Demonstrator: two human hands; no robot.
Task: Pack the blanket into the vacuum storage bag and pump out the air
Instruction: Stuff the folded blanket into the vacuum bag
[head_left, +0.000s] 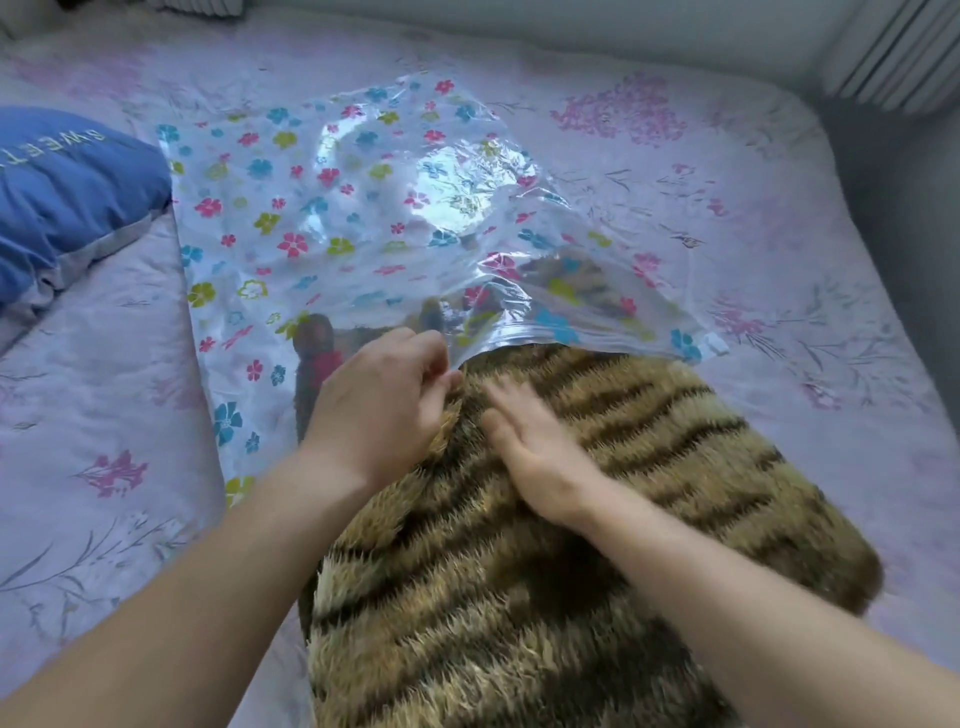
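Note:
A furry tiger-striped blanket (597, 519), folded into a thick roll, lies on the bed with its far end tucked under the mouth of the vacuum storage bag (322, 208). The bag is clear plastic printed with coloured flowers and lies flat beyond the blanket. My left hand (379, 405) pinches the bag's open edge just left of the blanket and lifts it. My right hand (535, 447) lies flat on top of the blanket with straight fingers, blurred, pointing toward the opening. No pump is in view.
The bed is covered by a pale lilac floral sheet (779, 234). A blue pillow (62, 202) lies at the left edge. A grey wall and a radiator (893, 52) stand at the back right. The bed's right edge drops off near the blanket.

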